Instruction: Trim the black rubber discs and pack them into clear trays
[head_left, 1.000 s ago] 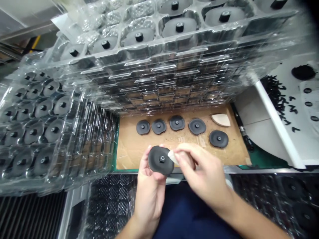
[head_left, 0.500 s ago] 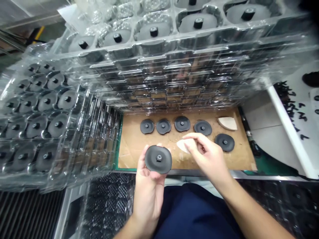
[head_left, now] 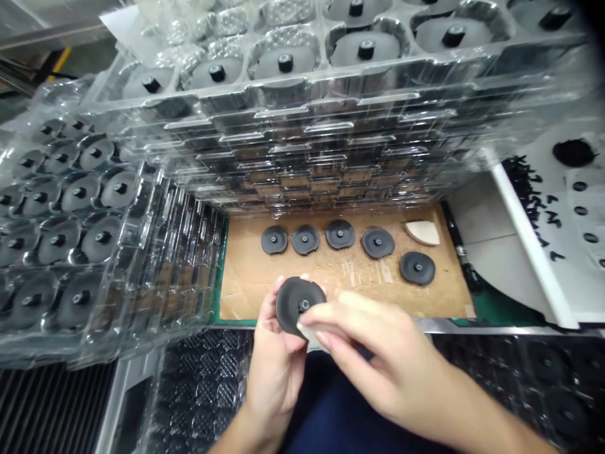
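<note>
- Disc (head_left: 295, 301): black and round with a small hub at its centre, held up face-on just above the near edge of the board (head_left: 246, 277), low in the middle of the view.
- Left hand (head_left: 276, 366): closed on the disc from below and behind, the thumb on its left rim and the fingertips curled round its far rim.
- Right hand (head_left: 378, 359): the fingers are pinched narrow on a pale piece (head_left: 308, 330), which touches the lower right part of the disc and covers some of it.
- Row (head_left: 339, 234): four more black discs lie flat in a line across the far part of the board, apart from one another.
- A fifth loose one (head_left: 416, 268) lies nearer, to the right of the row.
- Wedge (head_left: 422, 232): pale, flat on the board at its far right corner, just beyond the fifth one.
- Mat (head_left: 491, 306): green, showing past the right edge of the board.
- Back trays (head_left: 307, 126): a tall stack of clear trays stands behind the board; the pockets of the top one hold grey discs with black hubs.
- Left trays (head_left: 142, 265): a second clear stack, its pockets filled the same way, just beside the left edge of the board.
- White bin (head_left: 520, 208): to the right, with small black parts scattered in it.
- Dark trays (head_left: 203, 378): below the table edge, on either side of the blue lap (head_left: 340, 410).
</note>
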Tool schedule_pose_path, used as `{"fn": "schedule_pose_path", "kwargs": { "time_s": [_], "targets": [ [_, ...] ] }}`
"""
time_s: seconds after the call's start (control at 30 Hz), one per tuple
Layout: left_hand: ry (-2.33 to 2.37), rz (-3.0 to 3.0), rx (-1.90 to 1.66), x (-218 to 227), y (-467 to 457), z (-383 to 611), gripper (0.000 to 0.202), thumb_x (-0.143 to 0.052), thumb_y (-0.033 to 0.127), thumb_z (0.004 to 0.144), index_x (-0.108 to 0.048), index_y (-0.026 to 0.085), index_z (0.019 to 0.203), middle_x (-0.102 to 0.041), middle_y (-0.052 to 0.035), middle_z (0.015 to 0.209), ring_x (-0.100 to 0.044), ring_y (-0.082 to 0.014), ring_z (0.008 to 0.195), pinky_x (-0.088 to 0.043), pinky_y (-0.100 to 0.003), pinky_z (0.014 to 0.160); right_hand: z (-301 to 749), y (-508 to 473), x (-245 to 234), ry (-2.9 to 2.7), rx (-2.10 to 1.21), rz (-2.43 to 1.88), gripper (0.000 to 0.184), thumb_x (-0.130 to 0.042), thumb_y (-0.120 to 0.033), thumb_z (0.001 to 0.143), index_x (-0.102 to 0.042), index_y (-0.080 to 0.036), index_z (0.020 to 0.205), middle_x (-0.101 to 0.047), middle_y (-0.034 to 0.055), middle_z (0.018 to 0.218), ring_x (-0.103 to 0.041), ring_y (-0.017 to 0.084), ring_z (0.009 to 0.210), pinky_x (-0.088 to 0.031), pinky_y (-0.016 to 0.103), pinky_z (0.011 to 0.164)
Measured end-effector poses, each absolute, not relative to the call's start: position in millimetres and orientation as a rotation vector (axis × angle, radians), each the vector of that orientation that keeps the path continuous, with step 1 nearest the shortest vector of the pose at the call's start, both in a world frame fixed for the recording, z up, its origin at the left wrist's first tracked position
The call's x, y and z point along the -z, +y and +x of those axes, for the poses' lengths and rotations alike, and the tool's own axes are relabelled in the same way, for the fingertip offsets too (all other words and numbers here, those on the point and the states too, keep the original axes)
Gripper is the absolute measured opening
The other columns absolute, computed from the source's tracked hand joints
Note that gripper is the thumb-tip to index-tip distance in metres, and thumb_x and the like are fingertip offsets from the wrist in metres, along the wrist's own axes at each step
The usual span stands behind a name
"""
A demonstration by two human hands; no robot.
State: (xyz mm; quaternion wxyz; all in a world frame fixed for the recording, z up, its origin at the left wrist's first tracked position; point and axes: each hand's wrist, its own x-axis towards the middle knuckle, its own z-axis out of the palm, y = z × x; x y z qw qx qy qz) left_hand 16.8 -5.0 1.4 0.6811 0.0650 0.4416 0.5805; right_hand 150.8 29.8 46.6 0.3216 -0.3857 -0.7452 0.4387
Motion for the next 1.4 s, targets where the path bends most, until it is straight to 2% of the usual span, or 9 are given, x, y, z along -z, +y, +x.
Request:
{"fn": "schedule_pose_path", "kwargs": {
  "time_s": [0.17,0.33,0.43,0.6,0.87,1.03,1.1,1.23,1.4],
  "targets": [
    [0.959,0.107,-1.274,-1.0,-8.1,13.5,0.049,-0.084,0.017,0.054,-0.068,0.032,0.098,-0.072,0.0021,0.102,-0.066,-0.0143,0.097,-0.052,-0.016,0.081,145.1,30.6,-41.2,-1.895,-1.060,-0.971,0.021,-0.046,-0.012,0.089,-0.064,-0.012,0.100,-0.066,0.0065,0.089,-0.061,0.013,0.079,-0.049,0.023,0.073],
    [1.050,0.155,-1.295,-4.0,-2.6,0.0,0.052,-0.086,0.016,0.048,-0.069,0.032,0.094,-0.074,0.0008,0.097,-0.070,-0.0184,0.086,-0.055,-0.023,0.078,176.4,19.1,-17.3,-1.855,-1.439,-1.241,0.016,-0.053,-0.019,0.088,-0.068,-0.022,0.089,-0.068,-0.0011,0.078,-0.062,0.011,0.067,-0.047,0.021,0.058],
    [1.073,0.191,-1.333,-6.6,-0.6,-2.8,0.058,-0.088,0.018,0.041,-0.069,0.032,0.094,-0.073,0.0004,0.098,-0.070,-0.0210,0.087,-0.056,-0.027,0.079,188.4,14.4,-13.8,-1.723,-1.282,-1.485,0.015,-0.053,-0.023,0.088,-0.067,-0.023,0.092,-0.070,0.0013,0.092,-0.064,0.015,0.079,-0.047,0.022,0.057],
    [1.006,0.203,-1.273,-10.5,-6.7,3.2,0.058,-0.088,0.022,0.045,-0.069,0.030,0.099,-0.072,-0.0009,0.101,-0.067,-0.0160,0.092,-0.053,-0.020,0.081,159.6,14.4,-36.3,-1.790,-1.035,-1.022,0.020,-0.051,-0.014,0.089,-0.062,-0.021,0.103,-0.068,0.0019,0.090,-0.061,0.012,0.077,-0.049,0.022,0.066],
    [0.926,0.155,-1.186,-6.1,-7.7,-6.2,0.048,-0.085,0.019,0.051,-0.070,0.030,0.095,-0.073,0.0006,0.097,-0.068,-0.0143,0.090,-0.053,-0.017,0.078,152.0,25.6,-41.8,-1.988,-1.160,-0.842,0.020,-0.046,-0.010,0.089,-0.064,-0.012,0.098,-0.066,0.0049,0.087,-0.057,0.012,0.076,-0.044,0.023,0.068],
    [0.874,0.141,-1.185,-4.9,-6.6,-11.8,0.054,-0.085,0.032,0.050,-0.066,0.030,0.100,-0.071,-0.0015,0.101,-0.069,-0.0219,0.086,-0.056,-0.027,0.076,174.4,-2.9,-11.0,-1.784,-1.847,-0.966,0.014,-0.054,-0.022,0.087,-0.068,-0.019,0.086,-0.068,-0.0004,0.081,-0.061,0.011,0.072,-0.047,0.020,0.066],
    [0.892,0.125,-1.191,-5.8,-7.1,-13.1,0.051,-0.083,0.031,0.054,-0.065,0.029,0.102,-0.070,-0.0018,0.100,-0.069,-0.0231,0.087,-0.057,-0.029,0.076,183.0,-14.9,6.7,-1.613,-1.915,-1.220,0.016,-0.055,-0.029,0.086,-0.067,-0.019,0.088,-0.070,0.0018,0.085,-0.064,0.015,0.076,-0.049,0.024,0.067],
    [0.883,0.098,-1.126,-7.5,-8.2,-11.2,0.054,-0.082,0.029,0.057,-0.062,0.028,0.107,-0.069,-0.0031,0.104,-0.069,-0.0247,0.090,-0.057,-0.031,0.077,185.8,-17.1,10.2,-1.375,-1.670,-1.562,0.023,-0.054,-0.037,0.086,-0.066,-0.019,0.093,-0.070,0.0045,0.091,-0.065,0.019,0.080,-0.052,0.029,0.069],
    [0.835,0.164,-1.117,-12.5,-13.4,-4.6,0.054,-0.082,0.031,0.057,-0.065,0.023,0.107,-0.070,-0.0033,0.103,-0.065,-0.0212,0.096,-0.053,-0.027,0.084,152.6,8.1,-40.4,-1.591,-1.154,-1.279,0.018,-0.051,-0.024,0.089,-0.063,-0.023,0.103,-0.068,0.0026,0.099,-0.063,0.015,0.085,-0.051,0.023,0.071]
  ]
}}
